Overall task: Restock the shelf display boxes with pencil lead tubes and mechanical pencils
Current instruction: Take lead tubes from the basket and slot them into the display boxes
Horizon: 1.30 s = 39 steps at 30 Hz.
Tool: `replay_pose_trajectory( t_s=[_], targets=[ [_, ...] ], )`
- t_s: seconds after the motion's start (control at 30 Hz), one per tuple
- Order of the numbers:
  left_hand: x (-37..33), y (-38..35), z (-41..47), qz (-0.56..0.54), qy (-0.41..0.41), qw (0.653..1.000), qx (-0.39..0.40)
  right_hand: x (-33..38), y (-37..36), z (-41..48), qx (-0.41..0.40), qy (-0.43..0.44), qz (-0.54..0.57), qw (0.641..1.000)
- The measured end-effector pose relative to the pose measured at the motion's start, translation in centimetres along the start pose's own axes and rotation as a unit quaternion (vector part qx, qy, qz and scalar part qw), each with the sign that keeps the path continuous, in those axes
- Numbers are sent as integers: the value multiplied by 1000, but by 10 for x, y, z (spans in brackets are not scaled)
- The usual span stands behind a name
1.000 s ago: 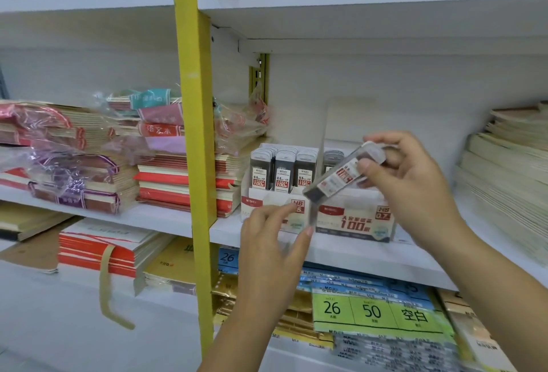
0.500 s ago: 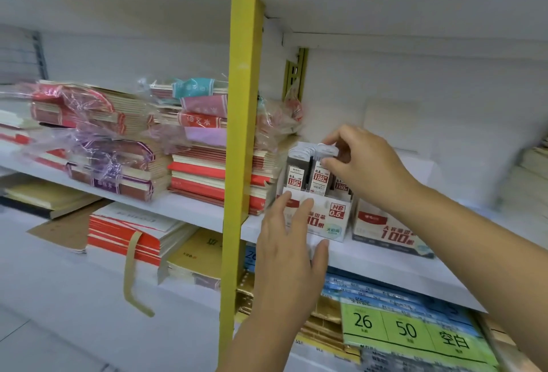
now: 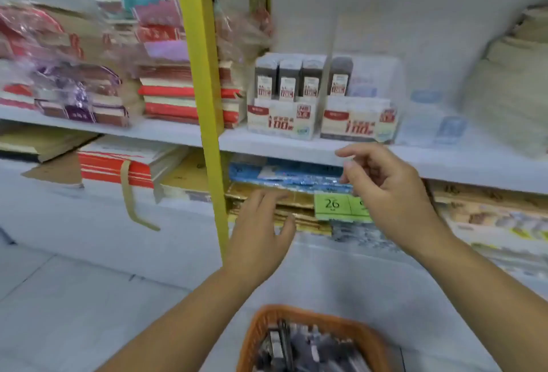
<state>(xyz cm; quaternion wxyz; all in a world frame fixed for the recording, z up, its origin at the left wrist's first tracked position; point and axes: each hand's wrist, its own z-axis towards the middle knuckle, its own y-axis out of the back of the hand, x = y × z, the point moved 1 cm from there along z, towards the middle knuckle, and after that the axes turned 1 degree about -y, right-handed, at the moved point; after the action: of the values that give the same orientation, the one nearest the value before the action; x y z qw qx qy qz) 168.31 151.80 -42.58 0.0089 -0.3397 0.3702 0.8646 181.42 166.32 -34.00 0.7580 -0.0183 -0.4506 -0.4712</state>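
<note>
Two display boxes stand side by side on the shelf [image 3: 296,149], just right of the yellow post [image 3: 204,104]. The left box [image 3: 281,124] holds a front row of three upright lead tubes [image 3: 289,82]. The right box [image 3: 358,124] holds one upright tube [image 3: 339,78] at its left end. Both hands are in front of and below the shelf edge, apart from the boxes. The left hand [image 3: 261,229] is spread, with its fingers straight and pointing up toward the shelf, and holds nothing. The right hand [image 3: 388,190] is loosely curled, with thumb and forefinger apart, and holds nothing. An orange basket [image 3: 252,333] sits at the bottom edge, below the hands. It contains dark stock items too blurred to identify as tubes or pencils. Wrapped notebook stacks [image 3: 166,92] lie left of the post
</note>
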Motion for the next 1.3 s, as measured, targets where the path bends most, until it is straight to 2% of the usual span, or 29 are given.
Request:
replay_pose_trajectory(
  t_s=[0.07, 0.1, 0.13, 0.17, 0.23, 0.3, 0.37, 0.5, 0.57, 0.73, 0.83, 0.93, 1.13, 1.2, 1.3],
  targets=[
    [18, -31, -34, 31, 59, 977, 204, -50, -14, -49, 101, -131, -21, 986],
    [30, -58, -57, 55, 90, 945, 308, -88, -23, -84, 166, -224, -42, 960],
    [42, -77, -74, 64, 120, 921, 364, -119, -32, -111, 205, -297, -60, 931],
    [54, -84, -83, 69, 143, 911, 380, -143, -40, -128, 219, -322, -76, 918],
    [71, -100, -99, 67, 177, 900, 392, -183, -54, -166, 245, -379, -117, 885],
    [94, -129, -118, 39, 239, 884, 400, -223, -68, -206, 292, -437, -164, 835],
    [117, -151, -144, 33, 293, 866, 404, -247, -80, -245, 318, -469, -174, 805],
    [152, -183, -188, 75, 295, 855, 420, -276, -94, -285, 315, -423, -247, 813],
    [161, -192, -202, 92, 294, 852, 424, -287, -102, -290, 341, -394, -269, 810],
    [174, -210, -226, 110, 273, 852, 433, -308, -121, -292, 422, -336, -317, 780],
    [178, -216, -232, 138, 263, 844, 447, -312, -126, -298, 418, -330, -364, 764],
    [176, -221, -231, 151, 263, 849, 433, -314, -128, -297, 396, -317, -388, 769],
    [178, -225, -227, 128, 273, 843, 446, -317, -125, -296, 398, -353, -321, 784],
    [182, -223, -230, 102, 286, 838, 453, -316, -123, -294, 375, -382, -274, 799],
    [185, -215, -234, 40, 334, 845, 415, -316, -122, -290, 320, -439, -206, 814]
  ],
)
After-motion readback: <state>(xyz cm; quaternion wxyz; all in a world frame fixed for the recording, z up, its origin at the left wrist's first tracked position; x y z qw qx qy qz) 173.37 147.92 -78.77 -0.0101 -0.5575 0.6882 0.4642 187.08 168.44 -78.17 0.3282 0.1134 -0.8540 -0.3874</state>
